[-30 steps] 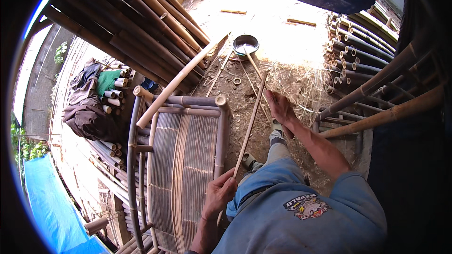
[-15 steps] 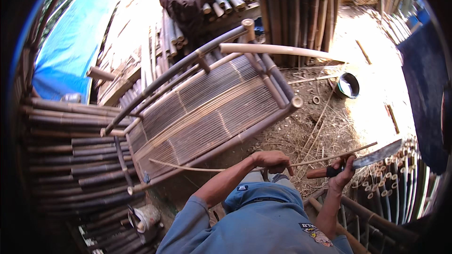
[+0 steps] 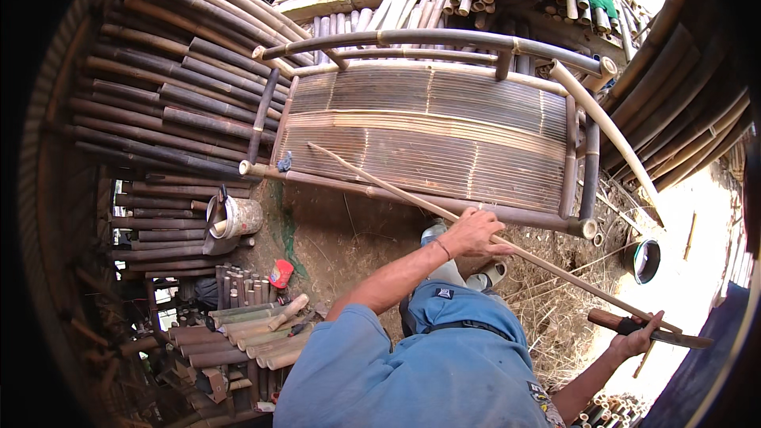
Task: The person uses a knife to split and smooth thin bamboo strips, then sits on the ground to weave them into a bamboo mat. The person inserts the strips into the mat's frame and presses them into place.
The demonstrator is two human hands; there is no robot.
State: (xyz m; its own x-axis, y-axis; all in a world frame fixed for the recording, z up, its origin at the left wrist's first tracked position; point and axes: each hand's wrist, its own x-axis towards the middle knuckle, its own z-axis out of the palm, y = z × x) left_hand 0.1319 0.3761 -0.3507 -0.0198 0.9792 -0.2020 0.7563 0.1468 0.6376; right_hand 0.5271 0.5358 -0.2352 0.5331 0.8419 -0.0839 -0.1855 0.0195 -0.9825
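A long, thin bamboo strip (image 3: 574, 278) slants across in front of me, its far-left end above the bamboo bench (image 3: 444, 87). My left hand (image 3: 476, 233) is closed around it near the middle, palm down. At the right, my right hand (image 3: 634, 340) grips a large knife (image 3: 682, 339) with a wooden handle and dark wrapping near the blade. The strip's right end meets the blade beside my fingers. A short, thin sliver (image 3: 644, 359) hangs below that hand. The bench has a slatted seat and dark pole rails.
Dark bamboo poles (image 3: 206, 87) are stacked at the left. A white bucket (image 3: 240, 216) holding tools stands below them, near a red container (image 3: 281, 273) and cut bamboo pieces (image 3: 265, 333). A black bucket (image 3: 643, 261) and a pale curved pole (image 3: 610, 135) are on the right.
My view has swung left, bringing the bench more level. The strip has slid across so that its right end lies at the knife. My right hand with the knife is lower and farther right.
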